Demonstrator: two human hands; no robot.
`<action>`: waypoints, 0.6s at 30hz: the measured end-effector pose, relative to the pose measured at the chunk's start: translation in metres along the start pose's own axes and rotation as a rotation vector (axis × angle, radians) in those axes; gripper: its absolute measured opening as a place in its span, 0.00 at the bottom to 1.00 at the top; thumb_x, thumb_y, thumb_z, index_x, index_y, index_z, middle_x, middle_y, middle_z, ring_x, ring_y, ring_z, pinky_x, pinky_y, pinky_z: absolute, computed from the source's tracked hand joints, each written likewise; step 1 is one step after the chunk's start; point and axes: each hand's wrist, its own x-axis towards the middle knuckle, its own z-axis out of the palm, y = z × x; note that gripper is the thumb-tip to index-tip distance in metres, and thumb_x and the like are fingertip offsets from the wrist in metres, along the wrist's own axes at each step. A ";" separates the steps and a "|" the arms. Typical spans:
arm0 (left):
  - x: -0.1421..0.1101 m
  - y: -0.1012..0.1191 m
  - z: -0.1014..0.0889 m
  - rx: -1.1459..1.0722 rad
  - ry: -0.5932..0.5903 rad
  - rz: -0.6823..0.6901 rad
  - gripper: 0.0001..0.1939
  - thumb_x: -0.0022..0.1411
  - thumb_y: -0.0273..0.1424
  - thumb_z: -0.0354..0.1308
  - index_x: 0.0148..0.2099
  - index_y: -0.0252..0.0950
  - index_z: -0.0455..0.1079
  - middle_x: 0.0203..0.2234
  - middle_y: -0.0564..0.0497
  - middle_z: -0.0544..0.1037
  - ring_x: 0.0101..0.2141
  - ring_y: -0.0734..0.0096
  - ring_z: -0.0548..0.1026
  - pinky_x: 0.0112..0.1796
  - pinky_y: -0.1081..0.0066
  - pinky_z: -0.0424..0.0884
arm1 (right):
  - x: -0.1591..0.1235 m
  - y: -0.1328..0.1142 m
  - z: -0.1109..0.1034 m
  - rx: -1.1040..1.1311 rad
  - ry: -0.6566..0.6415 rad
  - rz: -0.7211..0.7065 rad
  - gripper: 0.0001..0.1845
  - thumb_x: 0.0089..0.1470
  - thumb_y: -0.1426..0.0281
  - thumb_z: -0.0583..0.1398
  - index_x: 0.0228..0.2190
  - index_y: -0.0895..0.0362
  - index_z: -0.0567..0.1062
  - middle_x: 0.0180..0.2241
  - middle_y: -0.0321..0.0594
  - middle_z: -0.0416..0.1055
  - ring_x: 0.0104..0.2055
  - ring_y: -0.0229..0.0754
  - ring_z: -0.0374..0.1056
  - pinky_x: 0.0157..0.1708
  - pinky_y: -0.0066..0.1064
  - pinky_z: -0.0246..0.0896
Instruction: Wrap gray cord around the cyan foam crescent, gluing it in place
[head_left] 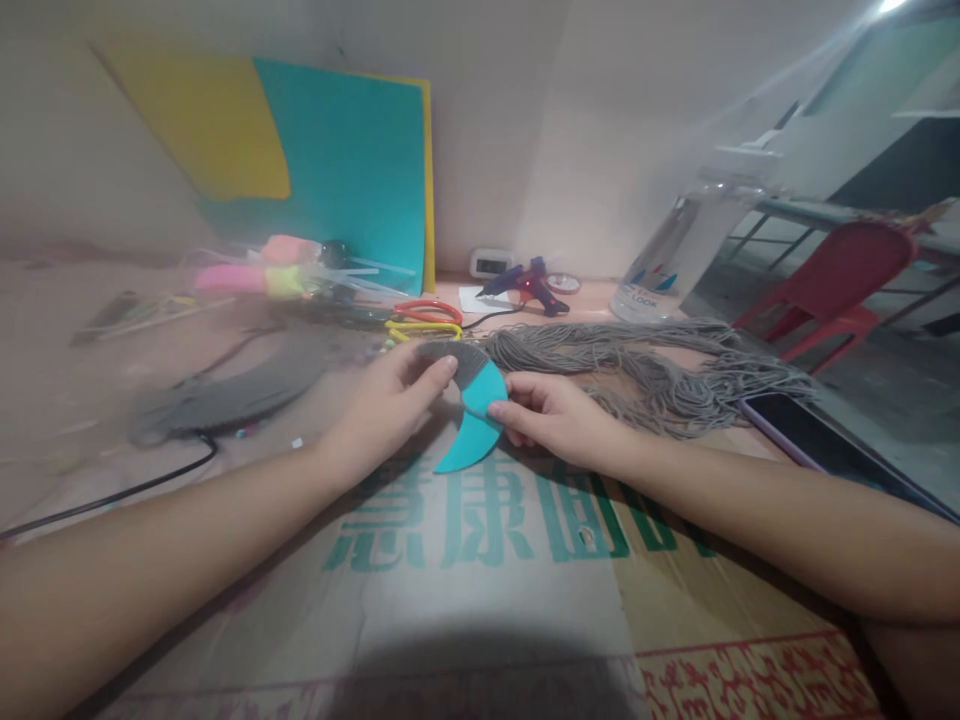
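Between my hands is a crescent-shaped piece of turquoise foam sheet point(480, 395), its upper left end wrapped in grey yarn point(469, 360). My left hand point(409, 395) pinches the wrapped end between thumb and fingers. My right hand point(551, 415) grips the bare turquoise part from the right, its thumb lying on the front, where a strand seems to cross. The pointed lower end hangs free. Behind my right hand lies a large bundle of loose grey yarn point(637, 360). On the left rests a blurred grey curved piece point(232, 385).
Scissors with red and yellow handles point(425, 318), a glue gun point(529, 285) and a small white digital clock point(493, 263) stand behind. A clear bottle point(667, 250) and a phone point(840, 445) are at right. Turquoise and yellow sheets point(352, 170) lean on the wall. A black cord point(127, 492) crosses the left.
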 end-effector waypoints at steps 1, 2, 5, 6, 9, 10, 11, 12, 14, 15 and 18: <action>0.000 0.001 0.000 0.001 0.003 -0.009 0.14 0.64 0.40 0.53 0.45 0.37 0.73 0.26 0.52 0.76 0.28 0.68 0.72 0.35 0.69 0.68 | 0.000 0.000 -0.001 -0.005 0.009 -0.015 0.11 0.58 0.61 0.57 0.33 0.57 0.68 0.18 0.26 0.60 0.18 0.29 0.54 0.17 0.23 0.48; 0.000 0.001 0.000 0.003 0.005 -0.020 0.14 0.64 0.39 0.53 0.45 0.37 0.73 0.25 0.52 0.76 0.28 0.68 0.72 0.35 0.69 0.67 | 0.000 0.001 -0.003 -0.025 0.029 -0.039 0.11 0.59 0.62 0.57 0.37 0.57 0.68 0.18 0.26 0.59 0.18 0.30 0.54 0.18 0.23 0.49; 0.000 0.001 -0.001 0.013 0.016 -0.046 0.14 0.64 0.39 0.53 0.45 0.38 0.73 0.25 0.53 0.75 0.28 0.68 0.71 0.35 0.69 0.67 | -0.002 0.003 -0.011 -0.237 0.124 -0.178 0.18 0.57 0.63 0.59 0.47 0.56 0.65 0.21 0.26 0.60 0.22 0.31 0.58 0.22 0.24 0.53; 0.000 0.001 -0.001 0.021 0.022 -0.051 0.14 0.64 0.40 0.53 0.45 0.38 0.73 0.25 0.53 0.75 0.28 0.68 0.71 0.35 0.69 0.67 | -0.003 0.003 -0.013 -0.330 0.152 -0.233 0.19 0.56 0.63 0.61 0.47 0.57 0.66 0.23 0.27 0.60 0.23 0.32 0.59 0.23 0.24 0.54; 0.000 -0.001 -0.001 0.049 0.040 -0.053 0.14 0.63 0.41 0.54 0.44 0.39 0.73 0.25 0.53 0.75 0.28 0.68 0.71 0.35 0.69 0.68 | -0.004 0.005 -0.017 -0.491 0.227 -0.344 0.16 0.54 0.64 0.62 0.43 0.57 0.68 0.25 0.30 0.61 0.25 0.32 0.59 0.25 0.25 0.56; 0.000 -0.001 0.000 0.056 0.039 -0.053 0.14 0.63 0.41 0.54 0.43 0.39 0.73 0.25 0.53 0.75 0.27 0.68 0.72 0.35 0.68 0.68 | -0.004 0.006 -0.018 -0.509 0.251 -0.363 0.15 0.55 0.64 0.62 0.42 0.57 0.69 0.25 0.30 0.61 0.25 0.32 0.59 0.25 0.25 0.56; 0.000 -0.002 0.000 0.063 0.036 -0.053 0.14 0.63 0.41 0.54 0.43 0.39 0.73 0.25 0.53 0.75 0.27 0.68 0.72 0.35 0.68 0.68 | -0.004 0.006 -0.018 -0.525 0.271 -0.379 0.13 0.55 0.65 0.62 0.40 0.57 0.70 0.25 0.30 0.62 0.25 0.32 0.59 0.25 0.25 0.56; 0.000 -0.002 0.000 0.068 0.030 -0.053 0.14 0.63 0.41 0.53 0.43 0.39 0.73 0.25 0.53 0.75 0.27 0.67 0.72 0.35 0.68 0.68 | -0.003 0.006 -0.017 -0.545 0.288 -0.398 0.11 0.55 0.66 0.62 0.39 0.57 0.70 0.24 0.31 0.63 0.25 0.32 0.59 0.25 0.25 0.56; 0.001 -0.003 0.000 0.079 0.021 -0.054 0.14 0.63 0.41 0.53 0.44 0.39 0.73 0.26 0.53 0.76 0.28 0.67 0.72 0.35 0.68 0.68 | -0.003 0.005 -0.016 -0.593 0.310 -0.446 0.05 0.56 0.68 0.61 0.35 0.57 0.72 0.26 0.33 0.66 0.25 0.33 0.60 0.27 0.26 0.57; 0.001 -0.003 0.000 0.084 0.016 -0.057 0.14 0.63 0.42 0.53 0.44 0.39 0.73 0.26 0.53 0.76 0.28 0.67 0.72 0.35 0.68 0.68 | -0.002 0.005 -0.016 -0.617 0.317 -0.471 0.04 0.57 0.69 0.60 0.34 0.57 0.73 0.27 0.34 0.68 0.26 0.33 0.60 0.28 0.26 0.57; 0.001 -0.003 -0.001 0.090 0.000 -0.066 0.15 0.63 0.42 0.53 0.43 0.38 0.72 0.26 0.53 0.76 0.29 0.67 0.72 0.35 0.68 0.68 | -0.001 0.004 -0.017 -0.678 0.326 -0.532 0.05 0.58 0.70 0.59 0.33 0.57 0.75 0.26 0.34 0.68 0.27 0.34 0.61 0.30 0.27 0.57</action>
